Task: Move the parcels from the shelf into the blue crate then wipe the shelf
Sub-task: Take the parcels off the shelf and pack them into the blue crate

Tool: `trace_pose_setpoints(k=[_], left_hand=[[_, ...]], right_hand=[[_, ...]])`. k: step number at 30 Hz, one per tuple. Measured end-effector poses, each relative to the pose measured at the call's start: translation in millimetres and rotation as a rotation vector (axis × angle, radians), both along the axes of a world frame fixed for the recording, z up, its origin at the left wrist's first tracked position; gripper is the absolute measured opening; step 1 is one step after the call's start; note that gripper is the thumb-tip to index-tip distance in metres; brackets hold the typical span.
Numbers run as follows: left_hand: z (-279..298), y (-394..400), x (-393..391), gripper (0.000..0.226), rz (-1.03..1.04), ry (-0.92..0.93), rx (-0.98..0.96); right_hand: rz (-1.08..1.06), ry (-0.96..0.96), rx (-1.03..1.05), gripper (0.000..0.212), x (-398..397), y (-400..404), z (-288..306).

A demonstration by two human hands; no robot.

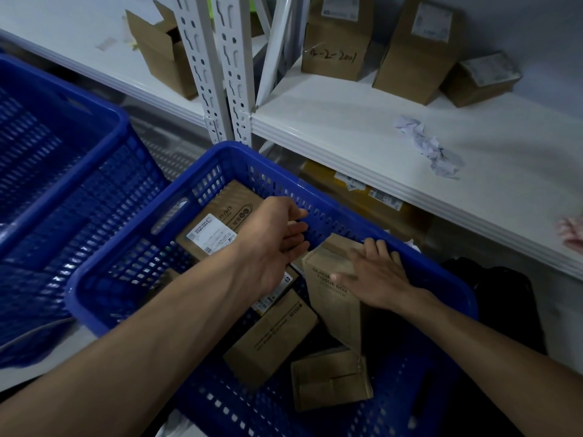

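Both hands are seen reaching into the blue crate (277,181), which stands on the floor in front of the white shelf (362,134). The right hand (375,275) is laid flat on a tall brown box (331,298) printed "TISSUE BOX" — its fingers are straight and spread over the top edge, the thumb pressed against the printed face. The box stands tilted against the crate's far wall. The left hand (274,241) is held just beside that box, over the other parcels; its fingers are loosely bent toward the crate wall, and nothing can be seen gripped in them.

Inside the crate several more parcels are lying: a flat box with a white label (211,234) near the far left corner, a long brown box (271,339) in the middle, and a taped box (331,380) nearest the camera.

Three parcels are left on the shelf at the back — one with handwriting (334,48), a tilted one (416,52) beside it, and a small one (479,78) on the right. Crumpled paper (426,143) is lying on the shelf board. A second blue crate (63,146) is seen to the left.
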State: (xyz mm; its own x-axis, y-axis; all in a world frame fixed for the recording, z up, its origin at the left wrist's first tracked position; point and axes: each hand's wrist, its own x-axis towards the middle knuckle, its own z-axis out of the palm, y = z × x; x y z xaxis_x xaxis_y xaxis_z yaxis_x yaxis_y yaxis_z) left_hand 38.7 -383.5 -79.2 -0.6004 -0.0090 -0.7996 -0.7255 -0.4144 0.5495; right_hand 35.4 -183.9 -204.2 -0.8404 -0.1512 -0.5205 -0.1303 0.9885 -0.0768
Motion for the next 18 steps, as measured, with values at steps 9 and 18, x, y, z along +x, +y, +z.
trace_pose_setpoints(k=[9,18], left_hand=[[-0.6,-0.6,0.1,0.038,0.012,-0.009,0.006],[-2.1,-5.3,-2.2,0.033,0.021,0.004,0.029]], right_hand=[[0.042,-0.124,0.012,0.070,5.1,-12.5,6.7],[0.084,-0.189,0.430,0.119,-0.8,32.0,33.6]])
